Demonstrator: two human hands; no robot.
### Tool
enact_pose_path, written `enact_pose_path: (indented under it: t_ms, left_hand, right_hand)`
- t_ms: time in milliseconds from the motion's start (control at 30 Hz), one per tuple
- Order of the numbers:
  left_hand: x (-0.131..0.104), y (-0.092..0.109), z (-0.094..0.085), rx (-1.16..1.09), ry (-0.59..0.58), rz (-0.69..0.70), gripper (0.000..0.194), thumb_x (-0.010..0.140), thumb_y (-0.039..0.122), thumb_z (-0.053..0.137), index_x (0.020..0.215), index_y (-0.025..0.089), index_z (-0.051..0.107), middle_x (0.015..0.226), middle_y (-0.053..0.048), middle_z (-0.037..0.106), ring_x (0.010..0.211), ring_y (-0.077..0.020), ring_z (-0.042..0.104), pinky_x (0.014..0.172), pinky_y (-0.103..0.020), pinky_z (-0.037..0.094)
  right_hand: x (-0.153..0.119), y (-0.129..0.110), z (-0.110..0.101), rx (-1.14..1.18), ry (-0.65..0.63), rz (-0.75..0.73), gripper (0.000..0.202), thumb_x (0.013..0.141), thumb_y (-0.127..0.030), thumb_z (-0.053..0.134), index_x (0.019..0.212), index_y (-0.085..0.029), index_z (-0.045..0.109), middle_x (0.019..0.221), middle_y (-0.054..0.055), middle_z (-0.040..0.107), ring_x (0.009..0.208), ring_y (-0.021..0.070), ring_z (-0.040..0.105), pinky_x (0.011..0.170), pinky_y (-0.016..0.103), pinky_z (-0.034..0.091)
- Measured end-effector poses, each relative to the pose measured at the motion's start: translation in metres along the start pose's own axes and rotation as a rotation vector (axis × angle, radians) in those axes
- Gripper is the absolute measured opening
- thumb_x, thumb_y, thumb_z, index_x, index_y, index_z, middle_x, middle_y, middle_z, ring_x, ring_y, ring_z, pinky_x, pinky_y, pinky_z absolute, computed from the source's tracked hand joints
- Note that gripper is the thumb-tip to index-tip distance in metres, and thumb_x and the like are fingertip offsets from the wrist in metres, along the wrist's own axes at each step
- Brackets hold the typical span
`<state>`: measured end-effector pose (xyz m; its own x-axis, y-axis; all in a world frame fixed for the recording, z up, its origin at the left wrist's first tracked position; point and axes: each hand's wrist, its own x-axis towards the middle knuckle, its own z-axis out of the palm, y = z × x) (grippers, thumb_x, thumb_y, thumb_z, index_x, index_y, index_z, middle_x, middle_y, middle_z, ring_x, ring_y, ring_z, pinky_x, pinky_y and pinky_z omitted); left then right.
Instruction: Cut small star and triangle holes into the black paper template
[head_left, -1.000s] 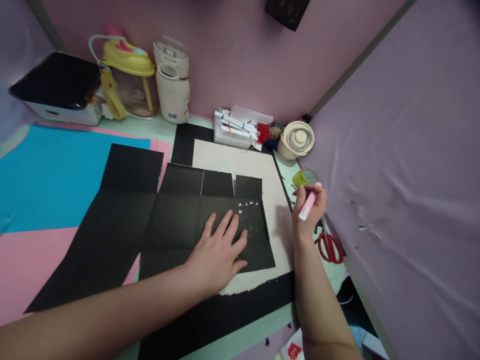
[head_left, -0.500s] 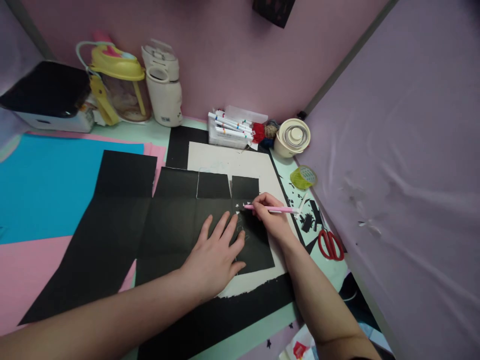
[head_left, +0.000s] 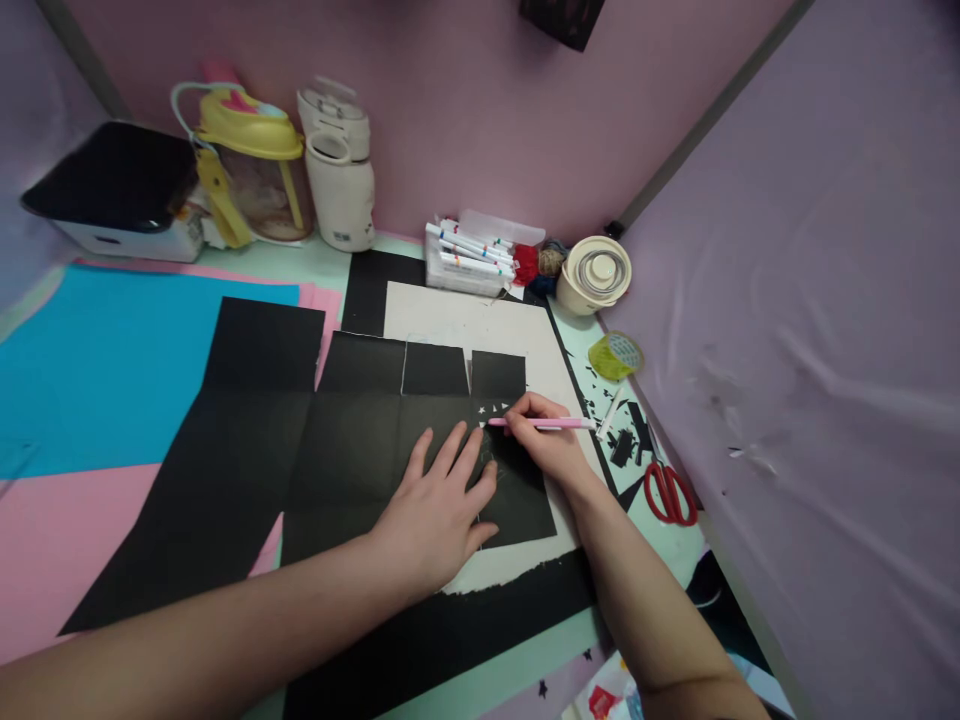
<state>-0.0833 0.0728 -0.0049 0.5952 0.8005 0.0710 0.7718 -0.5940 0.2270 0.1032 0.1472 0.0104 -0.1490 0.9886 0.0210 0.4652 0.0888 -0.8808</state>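
Note:
A large folded and notched sheet of black card lies across the desk. My left hand rests flat on it with the fingers spread. Just right of it, my right hand grips a pink pen, whose tip points left at the card's right panel. Small white shapes, one a star, show near the tip, and faint drawn lines run below them. Under the card's right part is a whitish board.
Red-handled scissors, black scraps and yellow-green tape lie on the right. Behind stand a box of markers, a cream pot, a white bottle and a yellow-lidded jug. Blue sheet lies left.
The whole view has shifted slightly, so things appear a little further right. The pen tip has moved slightly down relative to the small star. My left hand stays on the card.

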Motion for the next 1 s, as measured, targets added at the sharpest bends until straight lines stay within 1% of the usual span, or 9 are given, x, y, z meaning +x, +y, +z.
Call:
enact_pose_path:
  t_ms: [300,533,700,767,833,933,1000]
  left_hand:
    - [0.000,0.000,0.000,0.000,-0.006,0.000,0.057,0.092,0.058,0.049,0.135,0.022,0.055,0.155,-0.018,0.032,0.146,-0.0358,0.020,0.112,-0.059,0.014]
    - [-0.001,0.000,0.002,0.002,0.000,0.001,0.058,0.092,0.059,0.047,0.135,0.021,0.055,0.155,-0.018,0.033,0.145,-0.0362,0.020,0.113,-0.059,0.012]
    - [-0.001,0.000,0.002,0.003,0.003,0.002,0.057,0.092,0.059,0.047,0.134,0.021,0.055,0.155,-0.018,0.032,0.145,-0.0360,0.020,0.112,-0.060,0.014]
    - [0.000,0.000,0.002,0.006,0.005,0.002,0.057,0.092,0.059,0.047,0.134,0.022,0.055,0.154,-0.017,0.033,0.145,-0.0360,0.021,0.112,-0.059,0.014]
    - [0.000,0.000,0.001,0.009,0.009,-0.001,0.057,0.092,0.059,0.046,0.134,0.022,0.055,0.154,-0.016,0.034,0.145,-0.0360,0.021,0.113,-0.059,0.014]
    - [0.000,0.000,0.000,0.008,0.008,-0.004,0.057,0.092,0.059,0.047,0.135,0.022,0.055,0.154,-0.016,0.035,0.145,-0.0358,0.022,0.113,-0.058,0.014]
    - [0.000,0.000,0.000,0.004,0.008,-0.005,0.058,0.092,0.059,0.047,0.136,0.022,0.054,0.154,-0.015,0.035,0.145,-0.0358,0.021,0.113,-0.059,0.015]
  right_hand:
    - [-0.002,-0.001,-0.001,0.020,-0.033,0.003,0.017,0.080,-0.025,0.060,0.064,-0.019,0.058,0.060,-0.002,0.059,0.056,0.0116,0.048,0.053,0.023,0.036]
    - [0.000,-0.002,-0.003,0.067,0.016,0.003,0.021,0.083,-0.029,0.060,0.064,-0.019,0.058,0.059,-0.002,0.060,0.055,0.0121,0.052,0.054,0.024,0.040]
    - [0.000,-0.001,-0.002,0.045,0.008,0.015,0.019,0.081,-0.025,0.060,0.063,-0.019,0.058,0.060,-0.002,0.060,0.056,0.0121,0.052,0.054,0.023,0.039]
    - [-0.001,-0.002,-0.004,0.075,-0.015,-0.001,0.014,0.079,-0.024,0.061,0.067,-0.019,0.059,0.064,-0.001,0.061,0.059,0.0127,0.053,0.055,0.024,0.039]
    - [-0.002,-0.004,-0.008,0.109,-0.059,-0.028,0.007,0.078,-0.025,0.063,0.074,-0.019,0.063,0.071,0.000,0.065,0.065,0.0140,0.057,0.059,0.025,0.042]
    - [-0.004,-0.007,-0.013,0.116,-0.128,-0.057,0.010,0.077,-0.025,0.065,0.084,-0.019,0.066,0.083,0.003,0.069,0.074,0.0159,0.061,0.065,0.027,0.046]
    - [-0.005,-0.008,-0.015,0.102,-0.153,-0.063,0.011,0.077,-0.024,0.065,0.087,-0.019,0.068,0.085,0.003,0.070,0.075,0.0162,0.061,0.066,0.027,0.046]
